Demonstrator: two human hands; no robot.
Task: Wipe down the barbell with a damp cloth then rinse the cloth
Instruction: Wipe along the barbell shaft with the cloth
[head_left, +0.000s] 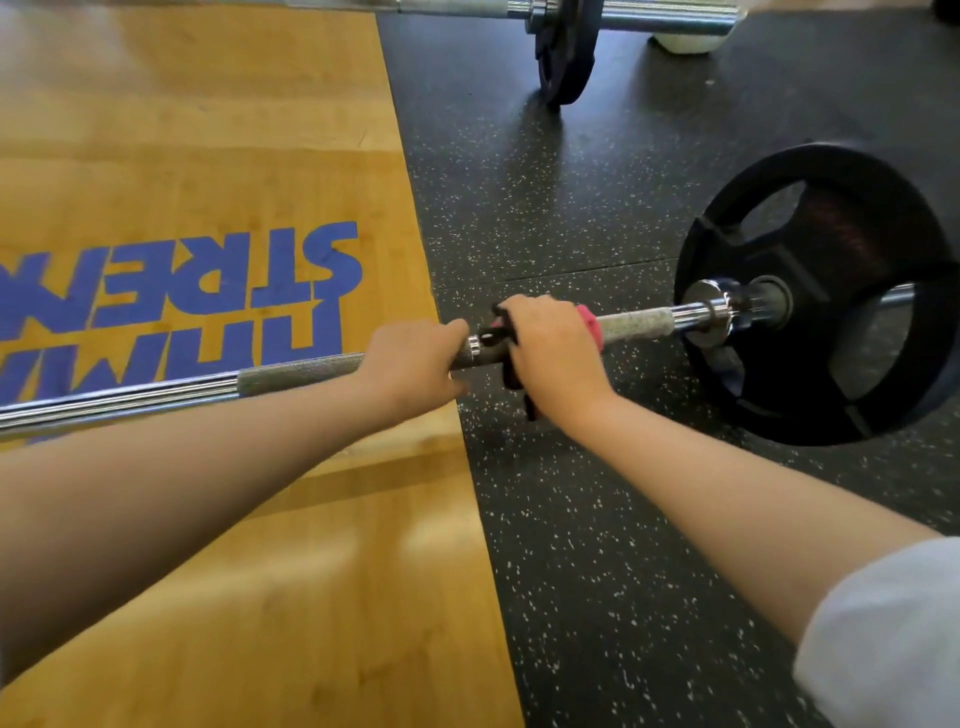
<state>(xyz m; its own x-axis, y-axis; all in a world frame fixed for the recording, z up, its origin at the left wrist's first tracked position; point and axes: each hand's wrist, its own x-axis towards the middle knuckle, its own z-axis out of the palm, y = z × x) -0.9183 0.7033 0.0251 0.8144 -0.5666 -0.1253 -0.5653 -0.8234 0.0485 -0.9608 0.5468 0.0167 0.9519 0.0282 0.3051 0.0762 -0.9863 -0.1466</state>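
Observation:
A steel barbell (291, 371) lies across the floor from the left edge to a black weight plate (821, 332) at the right. My left hand (415, 364) grips the bar's knurled part near the middle. Just to its right, my right hand (556, 348) is wrapped round the bar with a pink cloth (589, 325) under its fingers; only a pink edge shows past the hand. A black strap or clip (511, 369) sits on the bar between and under my hands. The knurled bar (636, 325) continues bare from the cloth to the chrome collar (714, 306).
A wooden lifting platform (208, 156) with blue lettering covers the left half. Black speckled rubber flooring (571, 208) lies on the right. A second barbell with a dark plate (566, 52) rests at the top, and a white object (685, 41) sits behind it.

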